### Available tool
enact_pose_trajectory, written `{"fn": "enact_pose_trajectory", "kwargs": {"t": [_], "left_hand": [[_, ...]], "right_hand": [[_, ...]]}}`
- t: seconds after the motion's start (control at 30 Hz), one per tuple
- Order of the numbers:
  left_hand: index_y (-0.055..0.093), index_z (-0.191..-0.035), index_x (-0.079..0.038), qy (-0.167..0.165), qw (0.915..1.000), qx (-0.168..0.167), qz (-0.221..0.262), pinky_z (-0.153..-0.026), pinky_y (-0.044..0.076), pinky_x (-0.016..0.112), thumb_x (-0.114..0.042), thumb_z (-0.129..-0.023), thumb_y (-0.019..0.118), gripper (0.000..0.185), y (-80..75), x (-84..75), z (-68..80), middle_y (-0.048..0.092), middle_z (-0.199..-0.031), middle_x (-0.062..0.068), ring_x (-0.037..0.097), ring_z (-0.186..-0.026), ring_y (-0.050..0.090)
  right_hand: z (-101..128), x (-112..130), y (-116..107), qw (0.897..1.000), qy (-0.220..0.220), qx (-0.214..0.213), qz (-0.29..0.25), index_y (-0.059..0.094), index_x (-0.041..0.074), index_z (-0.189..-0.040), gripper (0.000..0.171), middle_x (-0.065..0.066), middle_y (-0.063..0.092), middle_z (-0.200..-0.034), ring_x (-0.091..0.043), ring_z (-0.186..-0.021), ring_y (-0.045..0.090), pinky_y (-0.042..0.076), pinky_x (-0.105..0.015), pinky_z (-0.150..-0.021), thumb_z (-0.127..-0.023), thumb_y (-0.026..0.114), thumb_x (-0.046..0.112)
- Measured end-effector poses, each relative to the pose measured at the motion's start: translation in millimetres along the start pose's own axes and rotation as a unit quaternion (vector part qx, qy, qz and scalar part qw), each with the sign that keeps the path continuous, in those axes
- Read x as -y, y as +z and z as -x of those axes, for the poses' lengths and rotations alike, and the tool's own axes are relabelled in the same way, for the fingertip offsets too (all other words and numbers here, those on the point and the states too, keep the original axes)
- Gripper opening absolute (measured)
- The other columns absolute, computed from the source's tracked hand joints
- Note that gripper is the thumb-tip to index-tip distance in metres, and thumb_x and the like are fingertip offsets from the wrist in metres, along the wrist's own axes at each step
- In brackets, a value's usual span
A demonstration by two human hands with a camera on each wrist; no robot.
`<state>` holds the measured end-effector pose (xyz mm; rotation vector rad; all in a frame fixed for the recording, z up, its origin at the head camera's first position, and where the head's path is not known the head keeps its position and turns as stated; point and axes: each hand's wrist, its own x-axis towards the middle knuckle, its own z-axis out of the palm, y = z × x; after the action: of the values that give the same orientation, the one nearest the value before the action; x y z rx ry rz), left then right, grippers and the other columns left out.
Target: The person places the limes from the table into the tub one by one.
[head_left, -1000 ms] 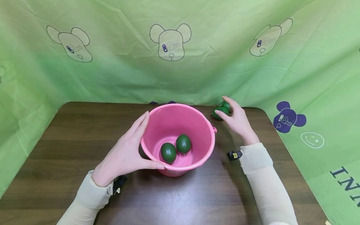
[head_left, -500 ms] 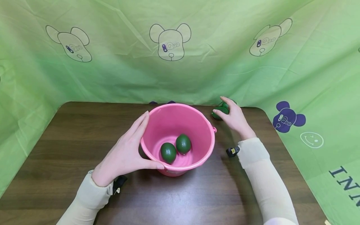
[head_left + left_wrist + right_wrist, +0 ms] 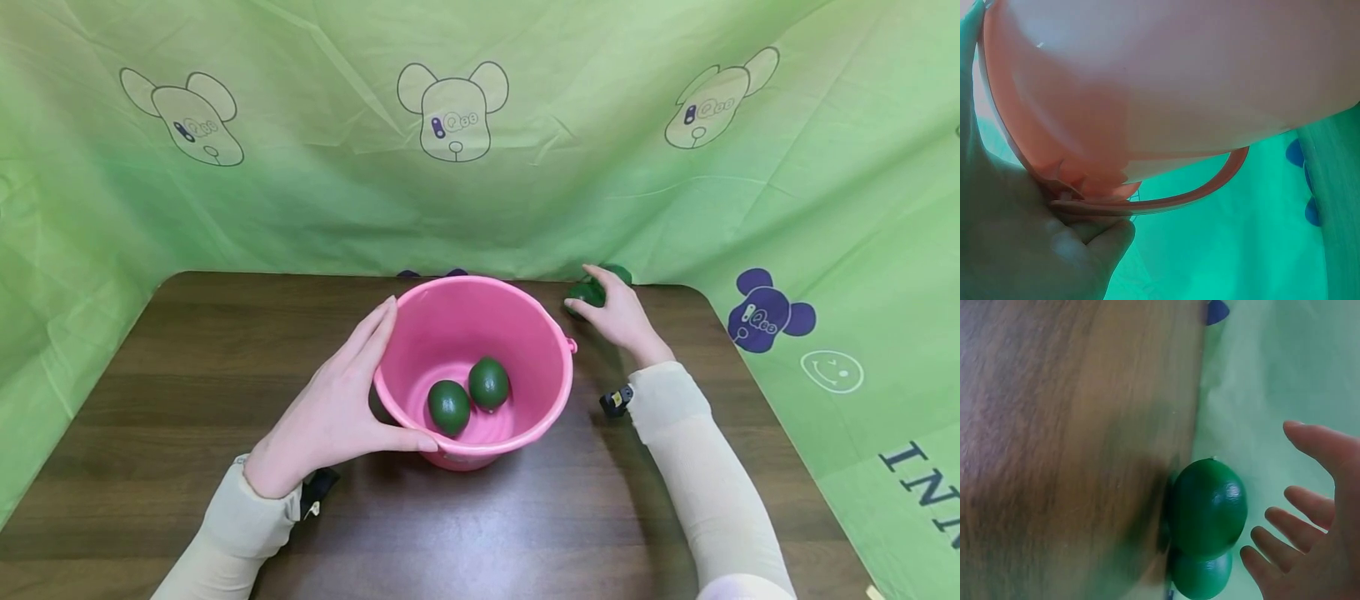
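My left hand [image 3: 330, 408] grips the rim of a pink bucket [image 3: 408, 342] at its left, thumb along the near rim and fingers on the far left side. In the left wrist view the bucket's wall [image 3: 1179, 75] and curved handle [image 3: 1210, 184] show beside that hand. Two glossy dark green limes [image 3: 449, 407] lie on the bucket's bottom. At the table's back right, my right hand [image 3: 626, 321] hovers over two more, a nearer lime [image 3: 581, 293] and a farther lime [image 3: 619, 272], partly hidden. In the right wrist view its spread fingers are apart from the lime [image 3: 1209, 509].
The brown wooden table [image 3: 187, 358] ends at the back against a green printed cloth [image 3: 322, 200]. More cloth hangs along both sides. A small pink lug [image 3: 572, 345] juts from the bucket's right rim.
My right hand has shifted slightly left and lower over the nearer lime, so more of the farther lime shows behind it. The left hand and the bucket have stayed still.
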<state>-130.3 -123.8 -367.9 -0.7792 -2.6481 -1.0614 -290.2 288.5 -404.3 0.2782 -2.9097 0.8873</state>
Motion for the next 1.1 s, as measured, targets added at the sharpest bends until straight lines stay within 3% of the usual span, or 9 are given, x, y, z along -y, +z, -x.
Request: {"fn": "enact_pose_trajectory", "kwargs": {"t": [0.47, 0.7, 0.93, 1.1], "left_hand": [[0.003, -0.165, -0.031, -0.002, 1.0, -0.001, 0.003, -0.11, 0.039, 0.048, -0.081, -0.061, 0.079, 0.138, -0.7, -1.3, -0.6, 0.007, -0.168, -0.01, 0.02, -0.148, 0.027], [0.007, -0.166, -0.023, 0.011, 0.9999, -0.004, -0.004, -0.11, 0.04, 0.047, -0.081, -0.063, 0.077, 0.137, -0.1, -0.1, -1.2, 0.008, -0.168, -0.009, 0.02, -0.148, 0.027], [0.006, -0.165, -0.027, 0.002, 1.0, -0.003, -0.002, -0.11, 0.039, 0.048, -0.081, -0.062, 0.078, 0.137, 0.0, -0.3, -0.2, 0.008, -0.168, -0.01, 0.02, -0.148, 0.027], [0.003, -0.165, -0.031, -0.005, 1.0, -0.001, 0.002, -0.11, 0.039, 0.048, -0.081, -0.061, 0.079, 0.138, 0.4, -0.7, 0.5, 0.007, -0.168, -0.01, 0.02, -0.148, 0.027]], "right_hand": [[-9.9, -12.7, 6.7, 0.999, -0.008, 0.034, 0.028, 0.037, -0.003, -0.154, 0.079, -0.027, 0.034, -0.157, -0.046, -0.143, 0.031, 0.026, -0.06, -0.115, -0.091, 0.077, 0.021], [-15.3, -17.8, 10.2, 0.997, -0.018, 0.045, 0.056, 0.038, -0.004, -0.154, 0.075, -0.029, 0.033, -0.156, -0.046, -0.143, 0.03, 0.025, -0.06, -0.115, -0.091, 0.075, 0.015], [-16.6, -18.3, 9.5, 0.991, -0.037, 0.052, 0.117, 0.041, -0.005, -0.151, 0.072, -0.028, 0.036, -0.153, -0.046, -0.141, 0.032, 0.027, -0.059, -0.115, -0.09, 0.074, 0.01], [-16.4, -20.2, 10.8, 0.99, -0.041, 0.049, 0.126, 0.045, -0.004, -0.149, 0.067, -0.028, 0.041, -0.15, -0.047, -0.139, 0.035, 0.028, -0.06, -0.113, -0.09, 0.074, 0.009]]}}
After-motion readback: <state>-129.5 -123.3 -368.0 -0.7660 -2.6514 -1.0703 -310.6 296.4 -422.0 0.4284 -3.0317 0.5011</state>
